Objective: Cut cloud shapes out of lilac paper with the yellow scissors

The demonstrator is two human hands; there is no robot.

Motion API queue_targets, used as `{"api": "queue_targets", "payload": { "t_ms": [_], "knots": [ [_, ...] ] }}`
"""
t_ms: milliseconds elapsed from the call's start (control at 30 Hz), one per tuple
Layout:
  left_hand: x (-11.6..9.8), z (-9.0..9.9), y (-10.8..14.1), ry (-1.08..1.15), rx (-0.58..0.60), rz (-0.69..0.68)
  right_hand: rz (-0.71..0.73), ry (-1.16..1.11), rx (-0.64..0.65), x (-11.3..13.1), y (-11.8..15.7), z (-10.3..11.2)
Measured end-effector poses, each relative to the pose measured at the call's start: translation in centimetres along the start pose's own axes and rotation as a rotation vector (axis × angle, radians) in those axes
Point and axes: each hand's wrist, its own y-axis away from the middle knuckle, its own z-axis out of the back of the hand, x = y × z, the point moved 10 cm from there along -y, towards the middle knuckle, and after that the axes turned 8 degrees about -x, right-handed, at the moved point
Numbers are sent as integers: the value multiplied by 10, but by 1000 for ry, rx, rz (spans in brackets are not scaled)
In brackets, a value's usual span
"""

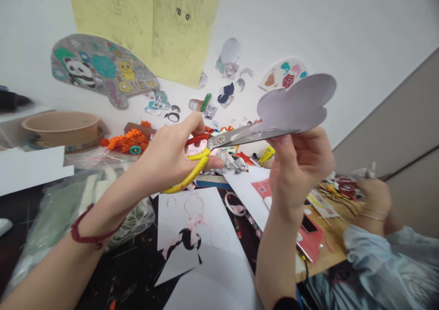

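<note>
Left hand gripping red-yellow scissors; right hand pinching cloud-shaped paper, raised above tabletop toward far edge. Blades lying along lower paper edge; turning paper slowly, keeping fingertips clear, likely helping smooth curves.

- Bright, diffuse light, source out of frame
- Soft shadows; paper cutout reads shaded grey
- Mild glints on plastic bag
- Wide-angle stretch toward edges
- Dark object at left edge smeared
- Pencil drawings on yellow sheets faint, soft
</note>
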Motion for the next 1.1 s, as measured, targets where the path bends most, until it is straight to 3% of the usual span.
{"api": "queue_targets", "payload": {
  "t_ms": [1100],
  "knots": [
    [0, 3, 0, 21, -43, -10, -1, 18, 10, 2, 1, -1]
  ]
}}
